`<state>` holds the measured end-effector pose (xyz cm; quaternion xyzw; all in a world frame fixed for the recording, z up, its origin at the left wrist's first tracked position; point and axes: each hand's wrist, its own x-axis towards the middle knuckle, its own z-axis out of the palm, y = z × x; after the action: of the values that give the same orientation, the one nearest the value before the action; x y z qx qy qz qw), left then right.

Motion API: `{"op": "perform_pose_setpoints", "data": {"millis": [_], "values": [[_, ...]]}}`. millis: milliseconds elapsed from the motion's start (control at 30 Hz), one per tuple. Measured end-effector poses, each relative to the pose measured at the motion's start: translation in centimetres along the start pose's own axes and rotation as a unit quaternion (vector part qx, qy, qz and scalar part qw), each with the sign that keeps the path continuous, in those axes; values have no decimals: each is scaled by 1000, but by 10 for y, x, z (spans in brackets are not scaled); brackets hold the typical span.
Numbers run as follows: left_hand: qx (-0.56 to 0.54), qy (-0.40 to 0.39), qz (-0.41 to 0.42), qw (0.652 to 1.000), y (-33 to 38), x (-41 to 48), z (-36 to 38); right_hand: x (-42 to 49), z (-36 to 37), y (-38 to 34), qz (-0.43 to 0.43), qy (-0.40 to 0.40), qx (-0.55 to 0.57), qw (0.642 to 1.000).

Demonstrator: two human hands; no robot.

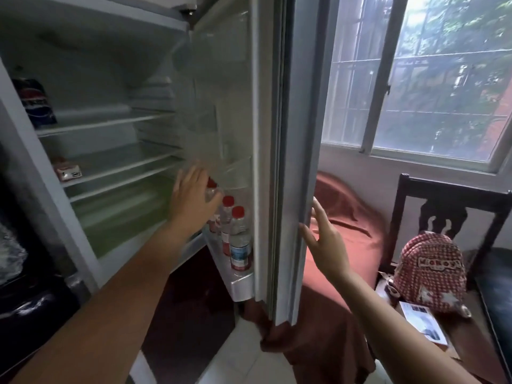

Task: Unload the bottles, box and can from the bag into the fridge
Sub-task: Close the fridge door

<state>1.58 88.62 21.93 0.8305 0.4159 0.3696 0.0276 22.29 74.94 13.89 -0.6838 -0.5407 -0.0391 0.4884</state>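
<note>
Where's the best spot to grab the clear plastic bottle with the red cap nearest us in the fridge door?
The clear plastic bottle stands upright in the white door shelf, a neighbouring bottle close behind. Take its shoulder under the cap, probably from above and the open front.

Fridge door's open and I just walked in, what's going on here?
A person is stocking the fridge. Their left hand is at one of three red-capped bottles in the door rack, while the right hand touches the door edge with open fingers. A can and box already sit on shelves.
</note>
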Motion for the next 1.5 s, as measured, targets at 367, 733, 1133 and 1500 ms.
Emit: {"op": "perform_pose_setpoints", "data": {"millis": [367,733,1133,1500], "values": [[-10,55,-61,997,-53,-53,-44,-16,61,-64,-133,-94,-1,987],[58,112,46,991,-92,-68,-98,-15,136,-123,-214,-163,30,963],[152,44,1,987,-172,-48,-121,14,219,-176,-287,-216,30,933],[220,104,-5,970,-269,-24,-131,44,296,-201,-277,-236,-31,931]]}}
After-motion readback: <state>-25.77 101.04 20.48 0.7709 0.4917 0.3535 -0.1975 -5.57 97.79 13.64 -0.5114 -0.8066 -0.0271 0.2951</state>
